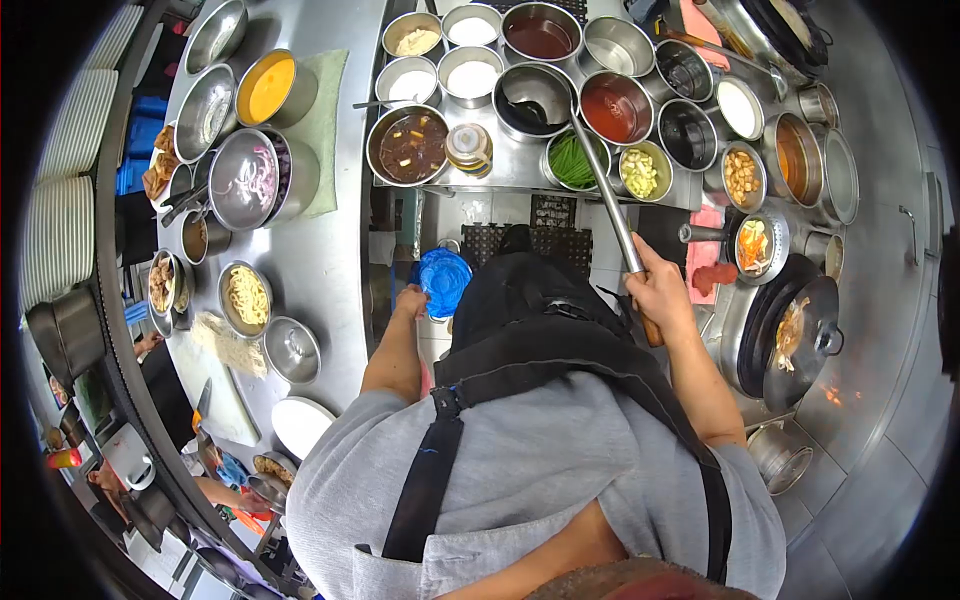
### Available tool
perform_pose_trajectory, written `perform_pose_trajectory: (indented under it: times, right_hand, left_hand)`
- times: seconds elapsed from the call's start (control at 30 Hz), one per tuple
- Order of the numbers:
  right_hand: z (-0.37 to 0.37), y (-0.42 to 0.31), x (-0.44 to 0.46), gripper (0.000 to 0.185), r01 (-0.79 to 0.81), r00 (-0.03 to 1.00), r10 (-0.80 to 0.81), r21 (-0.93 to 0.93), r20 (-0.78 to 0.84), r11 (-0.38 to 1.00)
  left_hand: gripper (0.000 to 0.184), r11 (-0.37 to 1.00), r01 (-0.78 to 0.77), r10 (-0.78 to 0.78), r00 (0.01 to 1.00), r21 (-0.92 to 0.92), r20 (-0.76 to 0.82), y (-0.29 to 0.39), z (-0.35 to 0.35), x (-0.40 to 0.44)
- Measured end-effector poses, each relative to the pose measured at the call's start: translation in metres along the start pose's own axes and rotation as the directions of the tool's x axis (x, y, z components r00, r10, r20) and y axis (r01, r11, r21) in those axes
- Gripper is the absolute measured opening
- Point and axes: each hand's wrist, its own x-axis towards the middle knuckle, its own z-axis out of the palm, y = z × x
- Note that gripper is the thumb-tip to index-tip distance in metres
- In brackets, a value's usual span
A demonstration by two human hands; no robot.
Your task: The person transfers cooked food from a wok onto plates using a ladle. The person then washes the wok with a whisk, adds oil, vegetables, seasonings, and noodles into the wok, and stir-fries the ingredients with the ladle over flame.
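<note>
Grips the ladle [606, 192] by its wooden end in a closed right hand [661, 288], probably for reach, with the left hand [410, 300] at the blue plastic bag [446, 282], hold impossible to tell.

The ladle [606, 190] at upper centre has a smooth, satin-bright metal shaft; its handle [651, 326] looks like brown wood. The bag [443, 284] at centre left is thin plastic, glossy, creased. The counter [322, 270] at left is metal, softly reflective. The towel [328, 130] at upper left reads as cloth, matt. The apron [525, 300], mid-frame: cloth, matt.
</note>
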Motion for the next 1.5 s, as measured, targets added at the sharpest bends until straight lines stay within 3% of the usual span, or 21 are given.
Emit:
perform_pose_trajectory:
  times: [0.07,0.17,0.53,0.73,0.77,0.83,0.87,0.9,0.97,1.03,1.07,1.1,1.13,1.2,1.23,1.27,1.3,1.33,1.4,1.47,1.5]
  right_hand:
    - [-0.001,-0.002,-0.002,0.061,-0.069,0.997,0.056,0.266,0.053,0.961]
    - [-0.006,0.001,-0.007,0.061,-0.067,0.997,0.040,0.454,0.068,0.889]
    - [-0.012,0.008,-0.026,0.065,-0.070,0.997,0.046,0.592,0.054,0.803]
    - [-0.019,0.014,-0.041,0.062,-0.118,0.993,0.071,0.789,0.094,0.603]
    - [-0.022,0.015,-0.049,0.061,-0.113,0.994,0.058,0.849,0.097,0.517]
    - [-0.035,0.020,-0.074,0.061,-0.076,0.997,0.011,0.936,0.077,0.343]
    - [-0.045,0.024,-0.092,0.061,-0.062,0.998,0.018,0.951,0.059,0.301]
    - [-0.054,0.034,-0.113,0.061,-0.038,0.999,0.007,0.971,0.037,0.237]
    - [-0.073,0.060,-0.162,0.060,0.028,0.998,-0.058,0.995,-0.023,0.090]
    - [-0.093,0.090,-0.222,0.061,0.141,0.990,0.018,0.986,-0.143,0.092]
    - [-0.103,0.102,-0.249,0.062,0.184,0.981,0.029,0.973,-0.190,0.135]
    - [-0.109,0.111,-0.278,0.064,0.263,0.959,0.066,0.953,-0.275,0.148]
    - [-0.113,0.126,-0.307,0.064,0.315,0.921,0.158,0.919,-0.357,0.238]
    - [-0.112,0.172,-0.343,0.061,0.359,0.799,0.297,0.810,-0.523,0.463]
    - [-0.112,0.204,-0.357,0.061,0.361,0.793,0.305,0.809,-0.528,0.464]
    - [-0.113,0.241,-0.368,0.061,0.187,0.690,0.392,0.673,-0.609,0.716]
    - [-0.117,0.260,-0.377,0.061,0.077,0.630,0.412,0.582,-0.658,0.810]
    - [-0.121,0.279,-0.387,0.060,-0.054,0.567,0.430,0.490,-0.702,0.870]
    - [-0.134,0.297,-0.402,0.061,-0.425,0.462,0.341,0.133,-0.819,0.896]
    - [-0.126,0.337,-0.408,0.063,-0.413,0.441,0.258,0.061,-0.860,0.909]
    - [-0.120,0.354,-0.411,0.061,-0.419,0.395,0.205,0.023,-0.895,0.908]
  left_hand:
    - [0.047,1.000,0.007,-0.007,1.000,-0.009,-0.013,-0.006,0.000,0.001]
    - [0.045,1.000,0.002,-0.003,1.000,-0.017,-0.025,0.007,0.000,-0.012]
    - [0.040,0.991,-0.101,0.103,0.995,-0.088,0.018,0.061,-0.009,-0.026]
    - [0.030,0.992,-0.086,0.086,0.996,-0.097,0.003,0.051,-0.011,-0.048]
    - [0.027,0.992,-0.094,0.094,0.996,-0.080,0.004,0.048,-0.011,-0.053]
    - [0.014,0.961,-0.147,0.161,0.986,-0.236,0.041,0.016,-0.009,-0.025]
    - [0.016,0.690,-0.595,0.525,0.803,0.412,0.280,0.001,-0.014,-0.006]
    - [0.023,-0.068,-0.658,0.772,0.442,0.750,0.457,-0.013,-0.018,0.009]
    - [0.020,0.196,-0.670,0.748,0.574,0.716,0.333,-0.002,-0.008,-0.032]
    - [0.017,0.647,-0.455,0.439,0.878,0.611,0.190,-0.011,0.014,-0.012]
    - [0.017,0.610,-0.477,0.445,0.867,0.632,0.225,-0.009,0.025,-0.008]
    - [0.017,0.837,-0.365,0.318,0.931,0.409,0.179,-0.006,0.036,-0.014]
    - [0.017,0.972,-0.189,0.165,0.972,0.139,0.167,-0.006,0.049,-0.019]
    - [0.018,0.990,-0.103,0.081,0.974,0.094,0.213,0.021,0.070,-0.055]
    - [0.018,0.963,-0.211,0.174,0.961,0.165,0.215,0.038,0.082,-0.077]
    - [0.020,0.920,-0.314,0.264,0.939,0.236,0.220,0.053,0.099,-0.095]
    - [0.028,0.908,-0.359,0.313,0.924,0.214,0.219,0.064,0.115,-0.101]
    - [0.038,0.896,-0.400,0.359,0.908,0.191,0.217,0.073,0.126,-0.106]
    - [0.035,0.790,-0.529,0.489,0.849,0.311,0.201,0.098,0.151,-0.114]
    - [0.039,0.742,-0.652,0.623,0.756,0.156,0.200,0.113,0.161,-0.145]
    - [0.039,0.744,-0.651,0.624,0.757,0.149,0.192,0.116,0.162,-0.145]
